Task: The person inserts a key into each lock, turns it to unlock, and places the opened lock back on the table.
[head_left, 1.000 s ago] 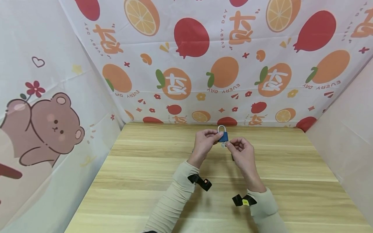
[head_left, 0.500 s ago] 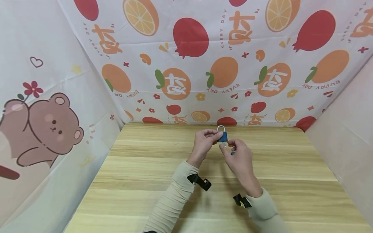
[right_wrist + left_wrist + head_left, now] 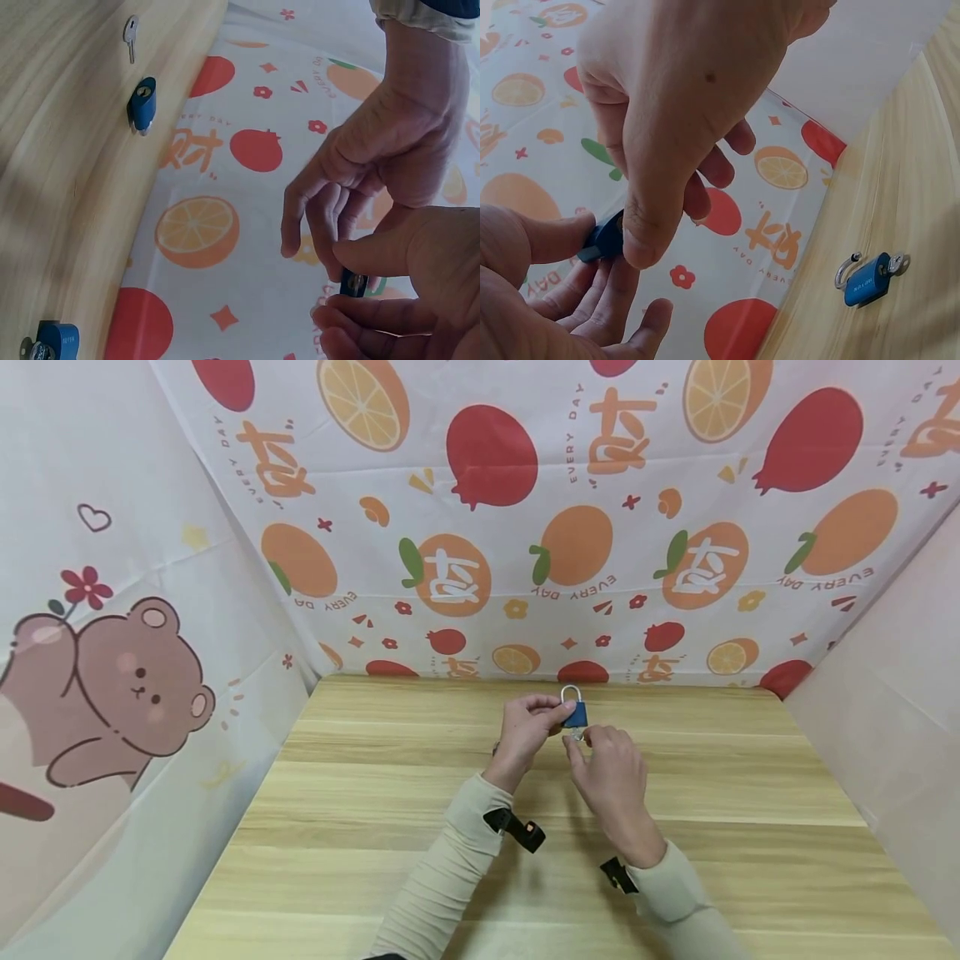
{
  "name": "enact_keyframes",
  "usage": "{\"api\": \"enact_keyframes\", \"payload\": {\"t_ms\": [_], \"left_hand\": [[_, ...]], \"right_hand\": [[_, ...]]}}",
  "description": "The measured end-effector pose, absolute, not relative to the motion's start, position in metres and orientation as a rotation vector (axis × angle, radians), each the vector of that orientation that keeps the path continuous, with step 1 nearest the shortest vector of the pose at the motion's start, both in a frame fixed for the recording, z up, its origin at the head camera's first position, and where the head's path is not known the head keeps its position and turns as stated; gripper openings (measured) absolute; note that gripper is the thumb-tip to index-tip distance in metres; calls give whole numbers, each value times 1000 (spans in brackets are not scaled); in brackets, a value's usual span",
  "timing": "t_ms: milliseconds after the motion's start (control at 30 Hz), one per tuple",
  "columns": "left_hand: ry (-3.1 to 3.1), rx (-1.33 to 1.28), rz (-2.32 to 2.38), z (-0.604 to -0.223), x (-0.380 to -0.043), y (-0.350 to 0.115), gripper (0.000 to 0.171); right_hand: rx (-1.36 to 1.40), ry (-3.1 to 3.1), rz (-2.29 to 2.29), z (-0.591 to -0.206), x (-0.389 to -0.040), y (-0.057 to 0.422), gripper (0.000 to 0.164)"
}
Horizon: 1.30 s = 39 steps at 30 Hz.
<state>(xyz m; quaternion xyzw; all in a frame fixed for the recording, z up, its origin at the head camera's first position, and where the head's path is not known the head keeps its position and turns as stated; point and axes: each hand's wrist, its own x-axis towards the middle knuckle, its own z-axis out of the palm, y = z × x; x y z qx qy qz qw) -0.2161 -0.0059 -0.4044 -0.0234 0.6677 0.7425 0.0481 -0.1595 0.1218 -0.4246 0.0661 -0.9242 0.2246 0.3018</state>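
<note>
Near the back of the table my left hand grips a blue padlock between thumb and fingers. Its silver shackle points up. Just below the lock body my right hand pinches a small silver key between thumb and index finger, mostly covered by the fingertips. In the left wrist view the right thumb lies close against the held padlock. The right wrist view shows the lock's dark end between the right hand's thumb and fingers.
On the wooden table lies another blue padlock, its shackle open and a key in it. Elsewhere a third blue padlock sits near a loose key. A fruit-print cloth hangs along the back edge.
My right hand has shifted left and turned, its thumb swinging from the key's right side to its lower left. The left hand and padlock stay nearly still.
</note>
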Motion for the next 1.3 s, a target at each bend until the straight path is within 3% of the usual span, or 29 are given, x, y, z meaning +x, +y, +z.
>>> {"api": "enact_keyframes", "payload": {"t_ms": [1300], "left_hand": [[2086,-92,2252,-404,-217,-6,22]], "right_hand": [[188,-2456,811,-426,-161,118,24]]}}
